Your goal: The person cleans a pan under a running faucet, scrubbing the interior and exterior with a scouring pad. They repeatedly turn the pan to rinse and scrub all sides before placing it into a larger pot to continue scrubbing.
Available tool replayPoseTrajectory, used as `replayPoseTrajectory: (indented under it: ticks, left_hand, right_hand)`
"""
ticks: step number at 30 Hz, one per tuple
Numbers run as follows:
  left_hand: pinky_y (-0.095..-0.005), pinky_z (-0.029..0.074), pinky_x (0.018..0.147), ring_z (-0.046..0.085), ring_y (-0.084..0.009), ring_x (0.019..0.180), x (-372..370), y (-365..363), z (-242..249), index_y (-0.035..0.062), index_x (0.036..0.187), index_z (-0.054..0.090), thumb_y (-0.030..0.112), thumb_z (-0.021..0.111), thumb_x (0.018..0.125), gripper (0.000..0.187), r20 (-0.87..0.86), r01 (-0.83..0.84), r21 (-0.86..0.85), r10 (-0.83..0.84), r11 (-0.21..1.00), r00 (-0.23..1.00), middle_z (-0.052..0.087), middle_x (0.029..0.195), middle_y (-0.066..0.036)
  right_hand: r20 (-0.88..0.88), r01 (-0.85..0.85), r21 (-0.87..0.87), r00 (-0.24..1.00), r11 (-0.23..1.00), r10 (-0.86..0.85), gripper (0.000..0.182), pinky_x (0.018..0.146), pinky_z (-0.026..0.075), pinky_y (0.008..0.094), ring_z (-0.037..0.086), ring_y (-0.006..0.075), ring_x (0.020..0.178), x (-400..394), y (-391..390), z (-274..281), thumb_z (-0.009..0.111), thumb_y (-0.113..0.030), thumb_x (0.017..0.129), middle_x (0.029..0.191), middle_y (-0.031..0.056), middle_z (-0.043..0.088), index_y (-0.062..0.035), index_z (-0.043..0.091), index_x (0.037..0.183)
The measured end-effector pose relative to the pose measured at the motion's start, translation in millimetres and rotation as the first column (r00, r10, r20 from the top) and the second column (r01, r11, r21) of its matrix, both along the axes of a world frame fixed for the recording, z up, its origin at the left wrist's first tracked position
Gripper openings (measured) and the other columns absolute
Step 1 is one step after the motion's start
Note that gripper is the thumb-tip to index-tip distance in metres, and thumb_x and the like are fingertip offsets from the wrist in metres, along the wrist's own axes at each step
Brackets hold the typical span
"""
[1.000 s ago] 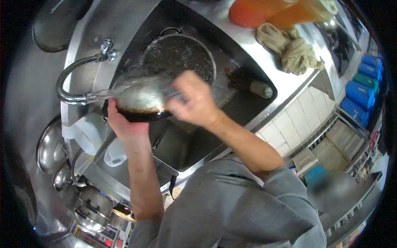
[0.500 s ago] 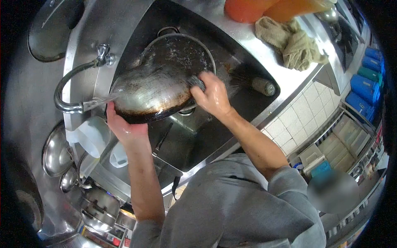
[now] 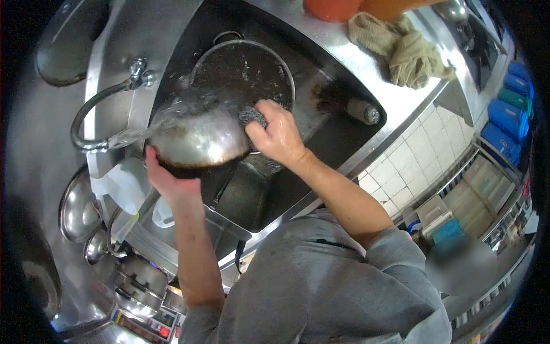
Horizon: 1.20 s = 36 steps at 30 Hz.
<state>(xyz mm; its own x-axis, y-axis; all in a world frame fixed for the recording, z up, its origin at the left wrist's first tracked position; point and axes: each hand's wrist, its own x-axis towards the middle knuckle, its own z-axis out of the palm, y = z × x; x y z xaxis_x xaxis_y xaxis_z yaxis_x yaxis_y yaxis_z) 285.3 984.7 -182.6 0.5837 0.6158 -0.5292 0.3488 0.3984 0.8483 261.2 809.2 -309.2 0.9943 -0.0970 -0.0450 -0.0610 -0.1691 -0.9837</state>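
Note:
My left hand is closed on the near left rim of a wok, which is tilted with its scorched, rounded underside facing up. In my right hand is a dark metal scouring pad, bunched in the fingers at the wok's right side. Water pours from the curved faucet onto the wok's left part and splashes over it. Beneath and behind the wok, a round two-handled pot full of dark water stands in the sink.
A bamboo brush lies at the sink's right side. Crumpled cloths rest on the counter beside orange containers. White plastic jugs and metal lids are at the left. Blue bundles stand far right.
The wok has tilted further, so its underside looks shorter. My right hand with the scouring pad has moved left. Water now splashes more widely over the wok.

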Motion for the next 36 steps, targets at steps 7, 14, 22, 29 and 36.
replayPoseTrajectory:
  ticks: [7,14,22,29,36]
  left_hand:
    - [-0.0397,0.046,0.108,0.057,-0.0236,0.128,-120.8,101.9,-51.3,0.0034,0.142,0.054,0.03,0.064,0.102,0.048,-0.1,0.025,-0.057,-0.031,0.998,0.994,0.059,0.139,-0.008]
    - [-0.0508,0.035,0.116,0.045,-0.0363,0.141,-89.4,91.1,-62.3,0.0007,0.153,0.044,0.031,0.066,0.1,0.064,-0.489,0.572,0.815,-0.422,0.092,0.764,0.047,0.154,-0.02]
    - [-0.0617,0.029,0.117,0.042,-0.0499,0.141,-79.8,103.5,-111.6,0.0053,0.152,0.048,0.04,0.063,0.098,0.066,-0.564,0.537,0.817,-0.492,-0.212,0.663,0.044,0.155,-0.026]
    - [-0.06,0.031,0.117,0.043,-0.0498,0.14,-71.3,103.7,-113.8,-0.0086,0.15,0.042,0.05,0.07,0.089,0.089,-0.519,0.532,0.839,-0.456,-0.111,0.723,0.042,0.152,-0.035]
    - [-0.0594,0.032,0.116,0.044,-0.0491,0.138,-61.8,117.4,-129.6,-0.0092,0.15,0.041,0.051,0.074,0.086,0.094,-0.469,0.465,0.876,-0.448,-0.127,0.762,0.044,0.151,-0.033]
  right_hand:
    - [-0.302,-0.239,-0.127,0.934,0.963,0.192,0.04,0.092,0.053,0.0524,0.065,0.0461,0.101,4.1,-5.1,-43.3,0.067,-0.03,0.084,0.108,0.0276,0.066,0.0021,0.066,0.106]
    - [-0.341,-0.185,-0.085,0.929,0.979,0.146,0.049,0.092,0.051,0.0472,0.064,0.0415,0.104,56.3,22.5,-71.9,0.072,-0.034,0.085,0.118,0.0284,0.06,0.0021,0.062,0.116]
    - [-0.202,-0.246,-0.225,0.958,0.943,0.202,0.041,0.09,0.052,0.0502,0.063,0.0466,0.1,54.5,65.2,-92.1,0.07,-0.034,0.084,0.102,0.0294,0.065,0.0018,0.065,0.104]
    - [-0.175,-0.212,-0.093,0.965,0.973,0.194,0.033,0.08,0.052,0.0485,0.064,0.0454,0.089,7.7,52.1,-53.1,0.069,-0.024,0.084,0.094,0.0261,0.065,0.0039,0.064,0.101]
    - [0.022,-0.449,-0.415,0.864,0.791,0.503,0.025,0.081,0.055,0.0511,0.067,0.0438,0.092,108.6,116.6,-38.0,0.073,-0.021,0.078,0.093,0.0219,0.067,-0.0019,0.064,0.092]
